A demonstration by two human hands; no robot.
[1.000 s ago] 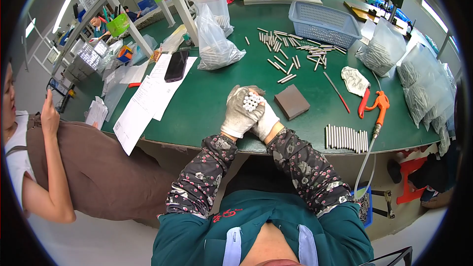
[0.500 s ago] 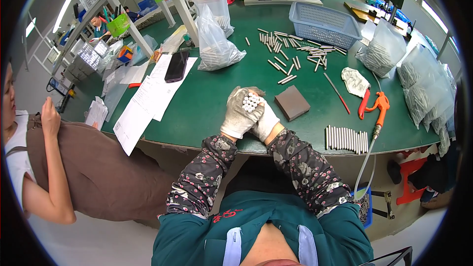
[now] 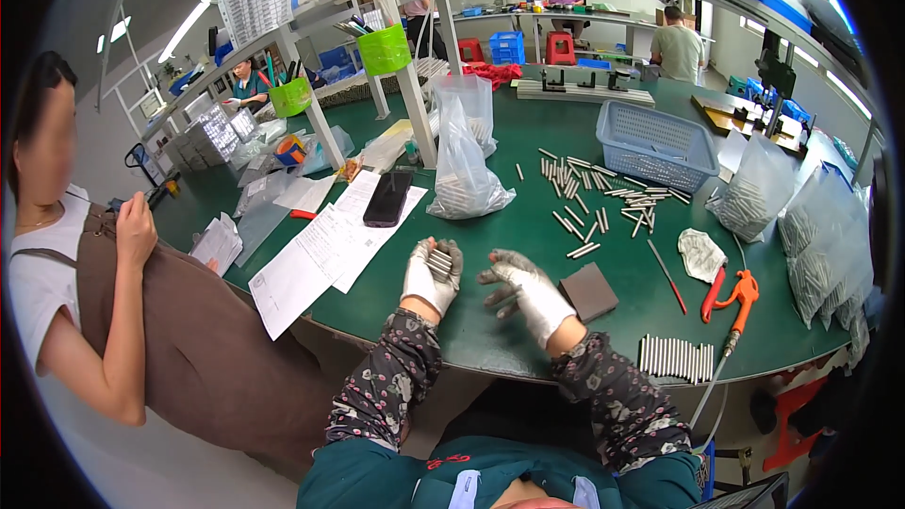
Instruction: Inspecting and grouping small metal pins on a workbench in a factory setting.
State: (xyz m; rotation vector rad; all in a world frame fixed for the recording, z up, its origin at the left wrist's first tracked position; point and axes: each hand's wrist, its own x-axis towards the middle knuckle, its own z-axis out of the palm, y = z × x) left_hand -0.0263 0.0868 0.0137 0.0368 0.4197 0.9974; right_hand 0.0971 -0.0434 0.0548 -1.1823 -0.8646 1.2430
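Both my hands wear white-grey gloves with worn fingertips. My left hand (image 3: pixel 433 278) is closed around a bundle of short metal pins (image 3: pixel 439 263), held just above the near part of the green table. Apart from it, my right hand (image 3: pixel 528 294) hovers with fingers spread and holds nothing. Close beside the right hand lies a dark brown square block (image 3: pixel 588 292). Further right, a neat row of metal pins (image 3: pixel 676 359) lines the table's near edge. Many loose pins (image 3: pixel 586 179) lie scattered beyond my hands.
Behind the loose pins stands a blue-grey plastic basket (image 3: pixel 655 155). Right: a red-handled thin rod (image 3: pixel 667 275), a white cloth bundle (image 3: pixel 701 256), an orange air gun (image 3: pixel 738 297) and bags of pins (image 3: pixel 818 259). Left: a phone (image 3: pixel 387 200) on papers (image 3: pixel 300 283), a plastic bag (image 3: pixel 462 179), and a standing person (image 3: pixel 179 320).
My hands were together around the upright pin bundle; now they are apart. The right hand has let go and moved right, while the left keeps the pins, now tilted. The view has tipped upward.
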